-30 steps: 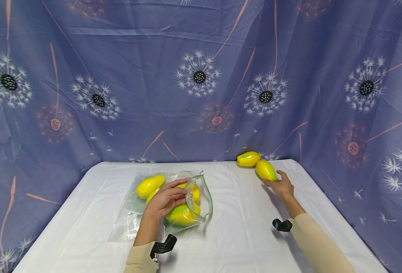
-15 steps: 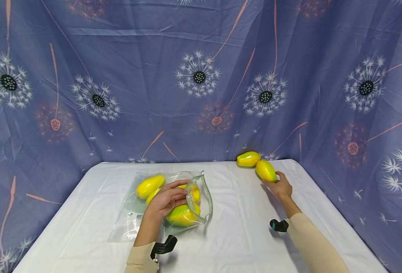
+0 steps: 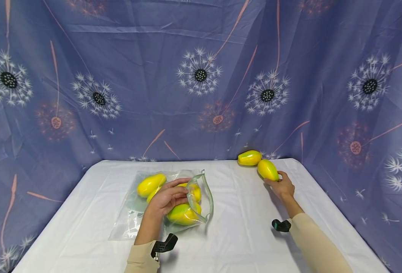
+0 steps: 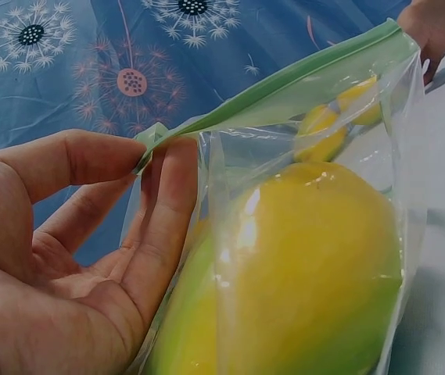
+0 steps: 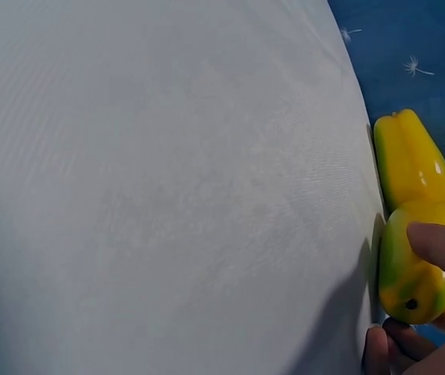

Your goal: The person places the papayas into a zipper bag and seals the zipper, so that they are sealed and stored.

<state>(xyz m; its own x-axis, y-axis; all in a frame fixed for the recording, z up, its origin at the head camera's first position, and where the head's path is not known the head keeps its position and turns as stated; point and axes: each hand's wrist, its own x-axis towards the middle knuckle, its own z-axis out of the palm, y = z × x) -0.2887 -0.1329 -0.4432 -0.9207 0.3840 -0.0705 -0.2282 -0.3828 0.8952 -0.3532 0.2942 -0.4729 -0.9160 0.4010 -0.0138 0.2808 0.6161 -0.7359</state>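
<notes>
- Very little has moved in the past second: the whole head view has slid slightly right and up, and against the table the right wrist sits a touch further left.
- Right hand (image 3: 280, 185): on the same fruit as a second ago. The near yellow-green fruit (image 3: 267, 170) is gripped, thumb on one side and fingers on the other, at the far right of the table (image 3: 235, 235). That fruit shows no clear shift; cannot tell whether it is lifted at all.
- Rear yellow-green fruit (image 3: 249, 158): unchanged, lying near the table's back edge, just beside the gripped one. Cannot tell whether the two touch.
- Left hand (image 3: 165, 199): same place as before, pinching the green rim (image 4: 285, 80) of the clear bag (image 3: 127, 220); the bag's mouth gapes toward the right.
- Bag: lying left of centre on the table, position unchanged. Inside are several yellow-green fruits, among them the upper-left fruit (image 3: 151, 184) and the lower fruit (image 3: 183, 214). The hand covers part of the rest; exact count unclear.
- Hands well apart, each clamped on its own thing: left on the bag rim, right on the near fruit.
</notes>
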